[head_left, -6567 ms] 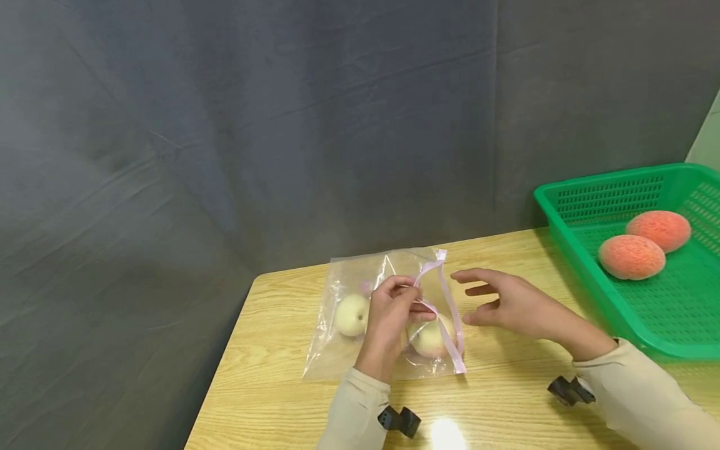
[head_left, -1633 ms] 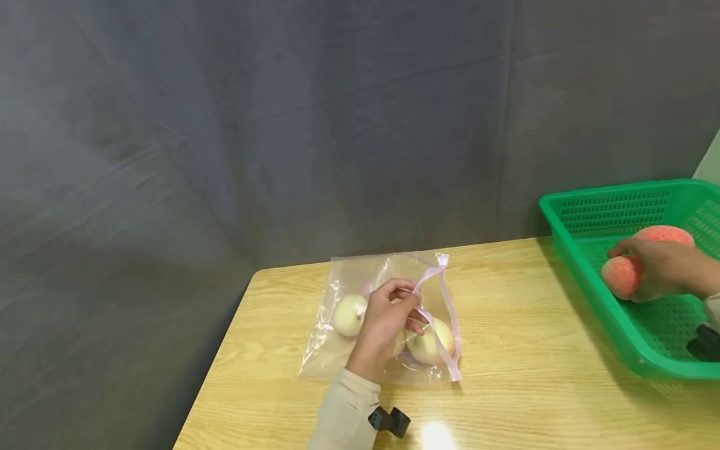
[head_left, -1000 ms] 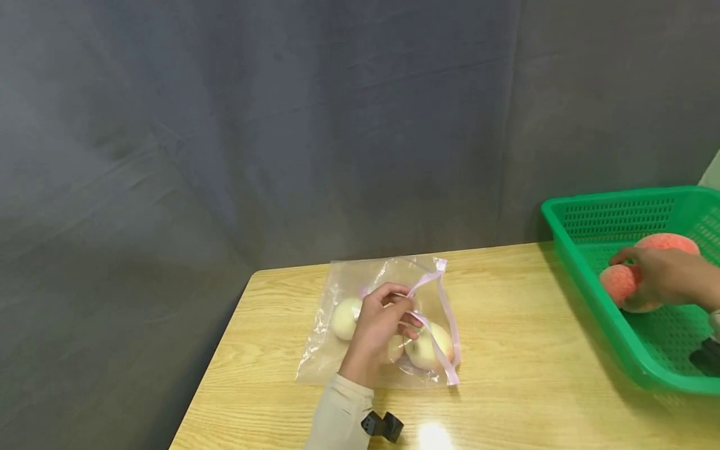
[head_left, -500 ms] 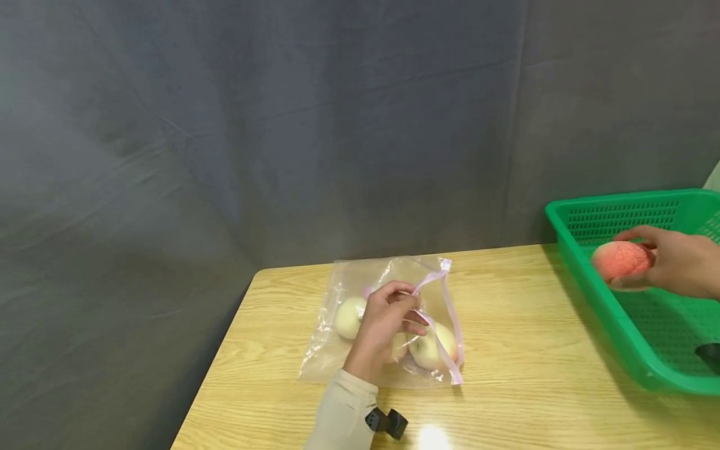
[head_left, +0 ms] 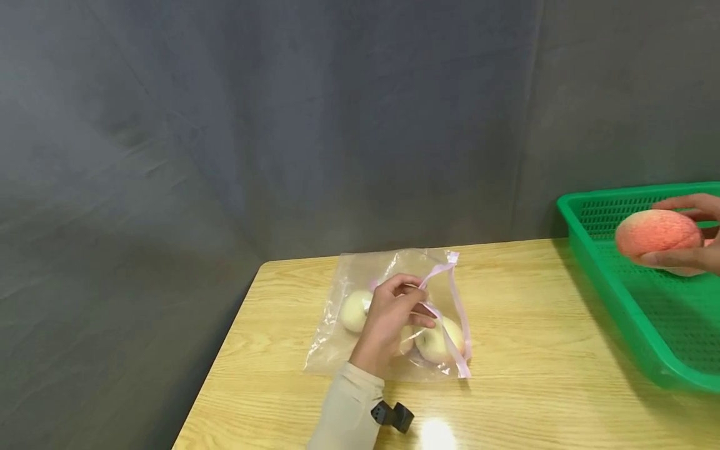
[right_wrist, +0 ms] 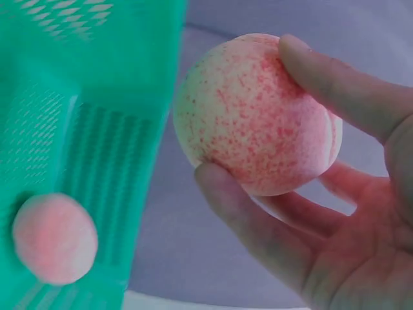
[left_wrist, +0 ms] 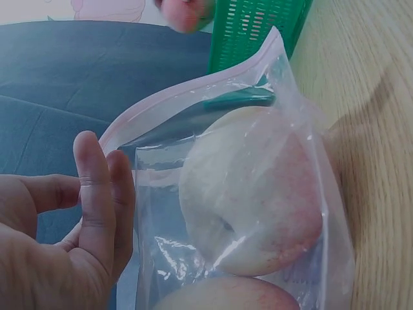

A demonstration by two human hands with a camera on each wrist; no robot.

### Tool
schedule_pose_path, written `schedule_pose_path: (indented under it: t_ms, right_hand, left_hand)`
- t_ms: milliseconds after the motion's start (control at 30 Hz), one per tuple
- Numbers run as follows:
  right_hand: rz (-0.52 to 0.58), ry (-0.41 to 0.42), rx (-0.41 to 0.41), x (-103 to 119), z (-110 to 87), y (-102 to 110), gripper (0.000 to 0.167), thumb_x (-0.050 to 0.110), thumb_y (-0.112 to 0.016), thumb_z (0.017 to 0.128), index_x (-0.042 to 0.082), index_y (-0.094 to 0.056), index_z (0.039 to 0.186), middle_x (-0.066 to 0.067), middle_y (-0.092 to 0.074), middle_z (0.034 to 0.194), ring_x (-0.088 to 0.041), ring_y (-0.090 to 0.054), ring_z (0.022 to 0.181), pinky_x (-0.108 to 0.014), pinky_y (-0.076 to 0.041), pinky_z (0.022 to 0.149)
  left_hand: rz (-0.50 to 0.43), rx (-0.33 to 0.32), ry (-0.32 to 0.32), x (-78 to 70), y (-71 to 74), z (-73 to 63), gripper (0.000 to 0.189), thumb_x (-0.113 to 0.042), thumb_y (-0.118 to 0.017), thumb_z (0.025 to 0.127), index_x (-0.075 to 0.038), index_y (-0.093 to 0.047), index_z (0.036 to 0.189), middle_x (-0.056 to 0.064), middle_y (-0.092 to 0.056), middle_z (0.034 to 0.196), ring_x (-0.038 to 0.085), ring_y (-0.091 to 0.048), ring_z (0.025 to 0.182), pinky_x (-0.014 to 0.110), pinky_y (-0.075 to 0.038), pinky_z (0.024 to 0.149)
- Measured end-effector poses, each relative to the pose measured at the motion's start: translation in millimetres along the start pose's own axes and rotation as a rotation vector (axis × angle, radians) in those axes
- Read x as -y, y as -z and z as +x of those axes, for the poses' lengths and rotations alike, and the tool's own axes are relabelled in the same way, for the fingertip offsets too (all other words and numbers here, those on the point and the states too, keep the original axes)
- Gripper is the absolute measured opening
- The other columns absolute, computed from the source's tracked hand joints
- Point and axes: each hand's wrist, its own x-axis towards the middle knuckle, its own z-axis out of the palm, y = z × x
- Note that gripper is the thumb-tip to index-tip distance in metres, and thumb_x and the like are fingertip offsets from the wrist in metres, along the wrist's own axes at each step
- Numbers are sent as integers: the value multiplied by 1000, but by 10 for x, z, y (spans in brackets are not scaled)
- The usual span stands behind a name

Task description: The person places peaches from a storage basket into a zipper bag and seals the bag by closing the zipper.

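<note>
My left hand [head_left: 389, 315] pinches the opening edge of a clear zip bag [head_left: 323, 356] with a pale pink strip, lying on the table. The mouth of the bag gapes toward the right. Several pale yellow peaches with a pink blush lie inside, among them one peach [head_left: 435, 342] near the opening; my hand partly covers others. At the right edge of the head view, my right hand [head_left: 694, 256] grips a red-speckled peach [right_wrist: 251, 116] between thumb and fingers, raised over the basket. A second red peach [right_wrist: 55, 239] sits in the green basket [head_left: 624, 306].
The basket stands at the right of the wooden table [head_left: 523, 350], its raised rim between my right hand and the bag. A dark grey cloth [head_left: 365, 125] hangs behind the table's back edge. The table's left edge slopes down beside my left arm.
My right hand has gone from beside the bag into the basket, taken hold of a peach and lifted it. My left hand has stayed on the bag's edge. The view has shifted slightly.
</note>
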Motion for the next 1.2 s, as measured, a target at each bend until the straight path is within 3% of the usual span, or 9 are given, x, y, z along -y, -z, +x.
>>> schedule_pose_path:
  t_ms: [67, 133, 200, 333, 500, 700, 967, 1100, 1200]
  right_hand:
    - [17, 17, -37, 232, -47, 24, 72, 5, -81, 81, 26, -50, 142, 11, -54, 122, -4, -57, 104, -3, -43, 72]
    - [49, 49, -52, 418, -92, 45, 74, 4, -84, 76, 41, -51, 131, 31, -44, 108, 22, -44, 84, 5, -33, 61]
    - [106, 56, -34, 603, -131, 80, 78, 1, -86, 72, 46, -51, 124, 38, -40, 102, 30, -37, 75, 3, -37, 55]
    - [212, 52, -15, 824, -187, 104, 79, -4, -87, 67, 47, -54, 117, 36, -48, 98, 22, -50, 67, -2, -44, 50]
    - [315, 56, -11, 959, -323, 42, 78, -10, -84, 67, 34, -59, 127, 30, -54, 103, 18, -58, 71, -1, -46, 53]
    - [215, 37, 43, 1156, -468, -45, 75, 5, -89, 71, 25, -56, 135, 30, -53, 109, 24, -54, 81, -4, -44, 53]
    - [124, 24, 131, 1426, -559, -52, 74, 21, -90, 72, 30, -54, 136, 42, -57, 99, 26, -54, 84, -9, -42, 56]
    - [83, 25, 176, 1481, -602, -113, 78, 27, -90, 73, 32, -51, 140, 40, -53, 109, 28, -49, 87, -11, -46, 55]
    - [51, 49, 220, 1513, -607, -185, 82, 34, -89, 74, 33, -46, 144, 26, -55, 124, 28, -47, 87, -14, -48, 55]
  left_hand:
    - [1, -1, 0, -9, -5, 3, 20, 2, -61, 89, 6, -61, 109, 5, -56, 83, 15, -66, 58, 25, -62, 52]
    - [-3, 1, 7, -14, -8, 7, 23, 3, -60, 89, 8, -60, 111, 5, -56, 83, 15, -66, 59, 25, -62, 52]
    - [-12, 6, 15, -13, -11, 11, 25, 3, -60, 89, 9, -58, 113, 4, -56, 82, 14, -65, 60, 25, -62, 52]
    - [-22, 13, 26, 1, -15, 13, 23, 3, -60, 90, 8, -59, 112, 4, -56, 81, 14, -64, 60, 25, -62, 52]
    - [-26, 12, 37, -2, -16, -6, 22, 2, -60, 90, 8, -58, 112, 3, -56, 80, 14, -63, 59, 25, -62, 51]
    - [-25, 9, 46, -27, -11, -36, 23, 3, -60, 90, 9, -58, 112, 3, -56, 80, 14, -63, 59, 25, -62, 52]
    - [-14, 13, 28, -39, 7, -61, 19, 2, -60, 89, 6, -59, 108, 3, -56, 80, 14, -62, 59, 25, -62, 52]
    - [-5, 23, 29, -48, 1, -69, 20, 2, -60, 89, 6, -60, 109, 3, -57, 80, 14, -62, 59, 25, -62, 52]
    - [2, 20, 36, -51, 10, -76, 20, 2, -60, 89, 6, -60, 109, 3, -57, 79, 13, -61, 59, 25, -62, 52]
